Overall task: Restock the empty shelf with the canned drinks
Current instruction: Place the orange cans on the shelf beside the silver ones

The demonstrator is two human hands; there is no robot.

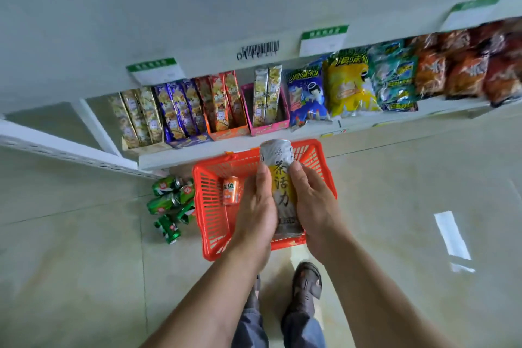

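Observation:
A tall silver and yellow can (281, 178) with black characters is held upright above the red basket (210, 223). My left hand (258, 206) grips its left side and my right hand (313, 200) grips its right side. A small orange can (231, 190) lies inside the basket at its left. Several green cans (171, 206) lie on the floor left of the basket. The wide white shelf top (197, 8) above the snacks is bare.
A lower shelf (197, 154) holds boxed snacks (180, 110) at the left and snack bags (395, 79) at the right. Price tags (154, 70) hang on the upper shelf edge. My feet in sandals (306, 285) stand on the tiled floor behind the basket.

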